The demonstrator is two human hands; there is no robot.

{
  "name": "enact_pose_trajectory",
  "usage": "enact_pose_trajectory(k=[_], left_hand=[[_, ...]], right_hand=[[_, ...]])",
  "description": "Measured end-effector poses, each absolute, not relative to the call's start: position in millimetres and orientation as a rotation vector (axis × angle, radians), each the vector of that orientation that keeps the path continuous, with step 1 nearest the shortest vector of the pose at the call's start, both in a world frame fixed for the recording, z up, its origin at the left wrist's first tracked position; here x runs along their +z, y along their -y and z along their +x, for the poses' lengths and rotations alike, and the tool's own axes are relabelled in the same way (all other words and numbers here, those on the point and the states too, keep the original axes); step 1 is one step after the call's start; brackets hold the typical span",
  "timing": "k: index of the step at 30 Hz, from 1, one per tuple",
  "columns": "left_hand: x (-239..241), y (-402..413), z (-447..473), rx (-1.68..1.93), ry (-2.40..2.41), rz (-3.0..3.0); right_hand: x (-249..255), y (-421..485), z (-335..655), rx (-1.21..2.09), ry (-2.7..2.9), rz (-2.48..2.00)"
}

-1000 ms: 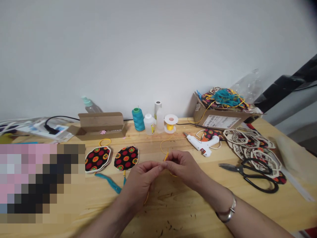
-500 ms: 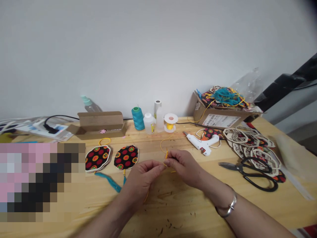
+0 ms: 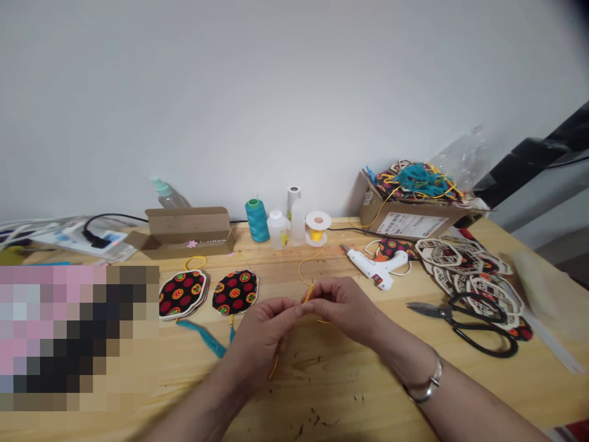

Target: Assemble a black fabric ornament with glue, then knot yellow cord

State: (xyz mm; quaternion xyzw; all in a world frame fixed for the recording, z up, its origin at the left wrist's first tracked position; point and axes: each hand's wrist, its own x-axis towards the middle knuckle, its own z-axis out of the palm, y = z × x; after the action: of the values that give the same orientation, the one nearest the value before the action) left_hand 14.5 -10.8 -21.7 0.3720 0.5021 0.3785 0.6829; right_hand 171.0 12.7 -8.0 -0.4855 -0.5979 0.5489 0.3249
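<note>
My left hand [image 3: 262,341] and my right hand [image 3: 343,310] meet above the wooden table [image 3: 322,380], pinching a thin yellow cord [image 3: 307,272] between their fingertips. The cord rises from a small yellow spool [image 3: 316,234] and a further end hangs below my left hand. The exact grip is partly hidden by my fingers. Two stacks of black floral fabric discs [image 3: 235,293] lie to the left of my hands. A white hot glue gun [image 3: 376,267] rests beyond my right hand.
Black-handled metal shears [image 3: 464,322] lie on wooden cut-out frames [image 3: 473,276] at the right. A cardboard box [image 3: 405,220] holds tangled cord and pieces. A teal thread cone [image 3: 256,221], white bottles [image 3: 278,230], and teal ribbon [image 3: 202,339] are nearby. The lower left is pixelated.
My hands have drawn slightly closer together, with their fingertips meeting around the yellow cord. The objects on the table have not moved.
</note>
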Motion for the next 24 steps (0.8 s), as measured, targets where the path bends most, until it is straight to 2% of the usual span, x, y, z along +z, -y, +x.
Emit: enact_pose_trajectory(k=[16, 24], left_hand=[[-12.5, 9.0, 14.4, 0.823, -1.296, 0.954], [-20.4, 5.9, 9.6, 1.021, -1.444, 1.563]], right_hand=[[-5.4, -17.6, 180.4, 1.019, 1.855, -1.331], [-8.7, -20.8, 181.9, 0.837, 1.823, -1.456]])
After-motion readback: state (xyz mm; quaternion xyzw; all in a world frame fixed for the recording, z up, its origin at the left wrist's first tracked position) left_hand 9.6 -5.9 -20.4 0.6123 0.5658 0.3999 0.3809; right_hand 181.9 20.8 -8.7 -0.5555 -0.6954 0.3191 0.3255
